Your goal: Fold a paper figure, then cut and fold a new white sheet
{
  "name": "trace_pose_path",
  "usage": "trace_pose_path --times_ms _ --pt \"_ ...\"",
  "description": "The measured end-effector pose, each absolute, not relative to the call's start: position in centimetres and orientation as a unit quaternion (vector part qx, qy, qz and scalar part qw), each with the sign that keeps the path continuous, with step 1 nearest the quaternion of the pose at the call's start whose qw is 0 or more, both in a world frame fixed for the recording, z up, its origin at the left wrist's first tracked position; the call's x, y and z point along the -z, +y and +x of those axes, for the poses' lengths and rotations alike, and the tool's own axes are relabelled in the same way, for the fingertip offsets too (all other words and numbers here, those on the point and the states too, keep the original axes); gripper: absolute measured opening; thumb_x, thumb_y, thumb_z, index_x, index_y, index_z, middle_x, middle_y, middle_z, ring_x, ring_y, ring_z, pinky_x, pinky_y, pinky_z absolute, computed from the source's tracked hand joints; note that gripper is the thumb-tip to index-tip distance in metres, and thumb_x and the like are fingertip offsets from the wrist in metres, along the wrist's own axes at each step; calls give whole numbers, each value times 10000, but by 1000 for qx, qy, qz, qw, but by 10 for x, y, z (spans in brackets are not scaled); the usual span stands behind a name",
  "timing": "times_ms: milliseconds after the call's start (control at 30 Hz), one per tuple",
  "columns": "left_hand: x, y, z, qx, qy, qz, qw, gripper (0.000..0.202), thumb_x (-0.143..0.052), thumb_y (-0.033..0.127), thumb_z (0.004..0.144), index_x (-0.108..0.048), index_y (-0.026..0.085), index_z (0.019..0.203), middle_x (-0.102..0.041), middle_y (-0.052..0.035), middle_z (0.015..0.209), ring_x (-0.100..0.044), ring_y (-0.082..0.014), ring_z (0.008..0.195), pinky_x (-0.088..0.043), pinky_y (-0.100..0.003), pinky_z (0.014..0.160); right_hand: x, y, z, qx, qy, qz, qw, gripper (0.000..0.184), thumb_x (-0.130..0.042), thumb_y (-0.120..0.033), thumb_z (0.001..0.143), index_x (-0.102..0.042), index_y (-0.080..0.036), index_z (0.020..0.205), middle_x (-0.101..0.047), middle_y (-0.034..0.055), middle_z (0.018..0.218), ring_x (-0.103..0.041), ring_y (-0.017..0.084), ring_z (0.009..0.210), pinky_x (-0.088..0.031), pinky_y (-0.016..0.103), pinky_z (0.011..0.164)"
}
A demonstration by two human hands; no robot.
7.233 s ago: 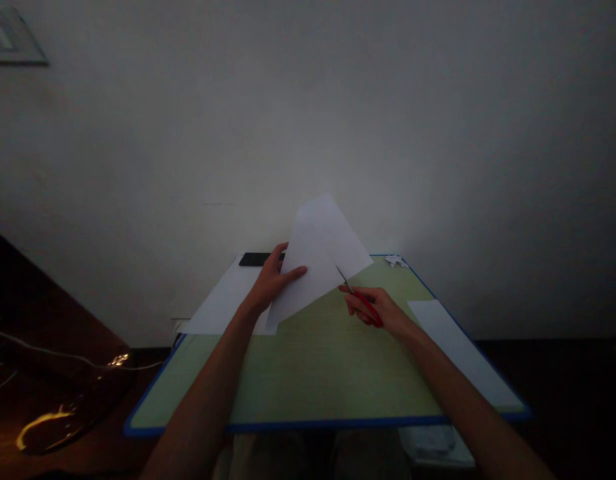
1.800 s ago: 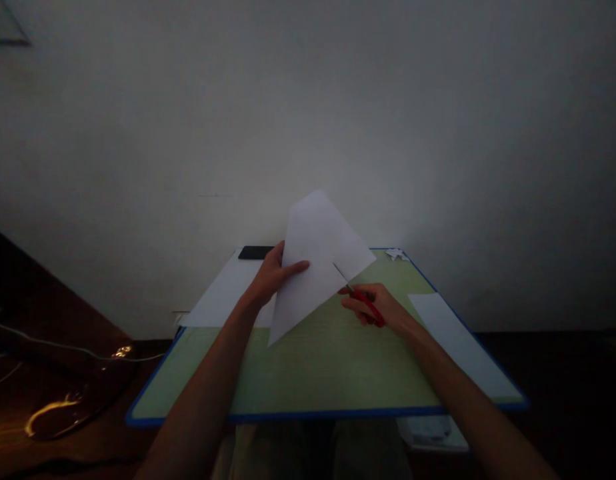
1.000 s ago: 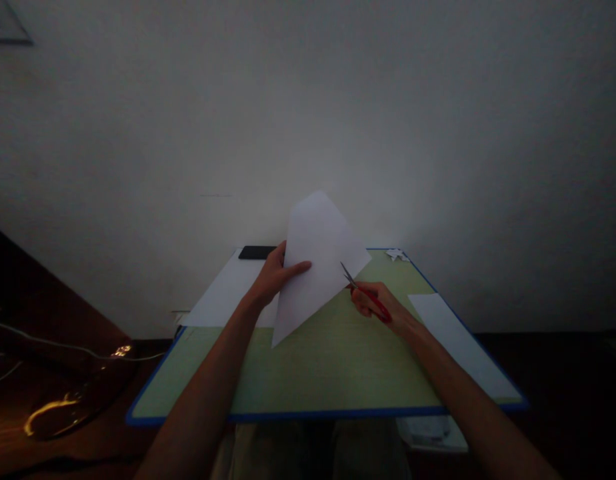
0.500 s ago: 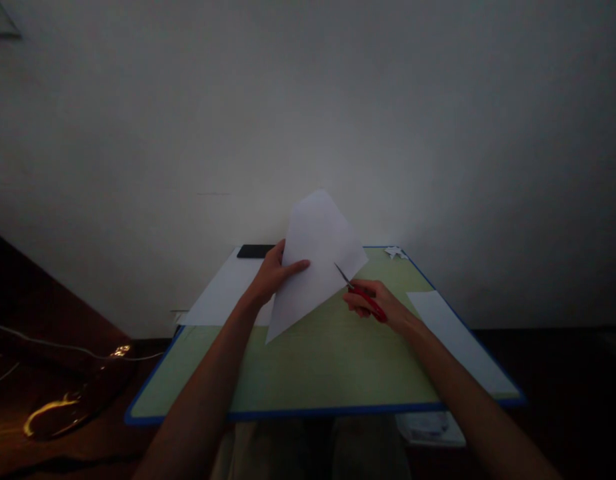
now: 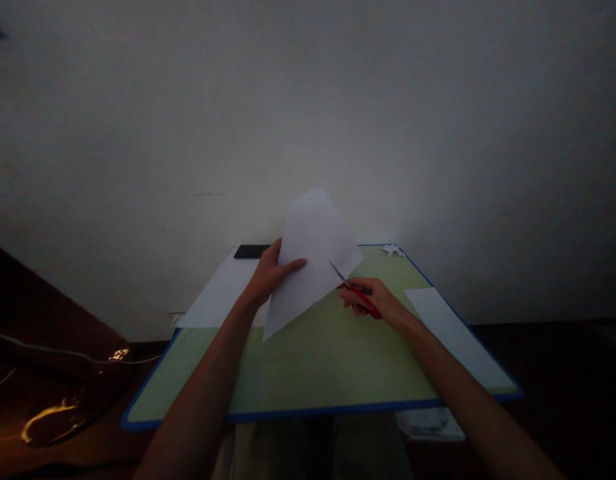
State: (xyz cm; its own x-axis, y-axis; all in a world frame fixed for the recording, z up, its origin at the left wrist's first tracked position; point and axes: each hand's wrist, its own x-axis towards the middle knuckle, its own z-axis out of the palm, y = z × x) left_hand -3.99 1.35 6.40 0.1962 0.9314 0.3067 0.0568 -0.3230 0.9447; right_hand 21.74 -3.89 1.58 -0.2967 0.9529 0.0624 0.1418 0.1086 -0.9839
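One thin, pale cable (image 5: 73, 352) curves well to the left of the fingers of your left hand (image 5: 268, 279). Nearer those fingers, a smooth white sheet (image 5: 218, 290) lies flat on the table (image 5: 308, 380), whose pale green top has a faint grain and a blue edging with rounded near corners. Just behind your left fingertips is a flat, black, phone-like slab (image 5: 251, 251), partly hidden by the hand.

Your left fingers grip the white paper (image 5: 315, 230), thumb pressed on its front face and the other fingers around the back. The paper is an angular, many-sided piece, raised and tilted between your two hands, its lower point reaching below your left thumb.

Your right hand (image 5: 378, 297) is closed around the red handles of the scissors (image 5: 363, 301). A slim grey metal blade runs up and left from those fingers across the paper's lower right edge; you cannot tell how far the blades are parted. Beyond your right fingers sit small, jagged white paper scraps (image 5: 392, 251), and to their right lies a long white paper strip (image 5: 455, 337).
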Motion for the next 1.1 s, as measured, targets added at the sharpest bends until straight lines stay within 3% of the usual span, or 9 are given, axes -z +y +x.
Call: trace_pose_path --times_ms 167,400,633,1100 --pt "-63 15 -40 -506 385 640 431 598 -833 368 711 -598 172 1225 -713 -130 1178 -711 -295 974 -622 -426 801 -12 -37 219 -508 -633 -427 400 515 -755 -564 777 -719 -150 1082 -684 27 757 -532 80 511 -355 215 449" --pt "-61 15 -41 -505 387 640 429 587 -845 380 704 -607 184 1205 -719 -113 1152 -710 -293 973 -626 -417 792 -13 -37 219 -501 -642 -427 393 450 -734 -567 800 -731 -157 987 -682 22 755 -516 70 498 -332 212 436" --pt "-62 16 -41 -513 398 635 418 584 -845 391 700 -601 188 1190 -711 -128 1168 -707 -310 992 -621 -463 828 -12 -36 220 -509 -625 -437 399 523 -760 -535 786 -715 -146 1134 -682 24 745 -512 70 490 -327 212 437" --pt "-61 18 -43 -513 400 642 406 631 -844 389 700 -602 168 1239 -715 -134 1166 -709 -308 978 -620 -457 815 -9 -35 221 -511 -621 -436 403 531 -764 -543 780 -721 -150 1135 -695 39 760 -507 70 491 -315 220 434"
